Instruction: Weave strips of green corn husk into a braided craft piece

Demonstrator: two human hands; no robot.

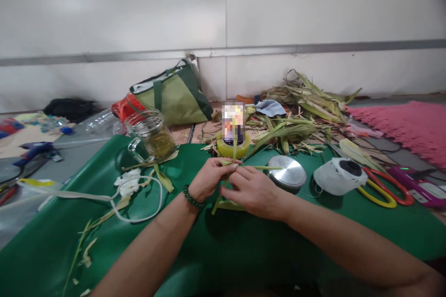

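Fingers (230, 163) of left hand (209, 180) and right hand (256, 191) pinching strips (226, 204) tight, strips crossing just under fingertips, ends sticking out. Seeming early stage: few strips joined, husks (299, 102) lying beyond fingers, unused.

We log: desk cover (244, 250) glossy green plastic | lid (287, 172) smooth metal | mug (149, 137) clear glass | leaf strip (230, 205) matt, fibrous
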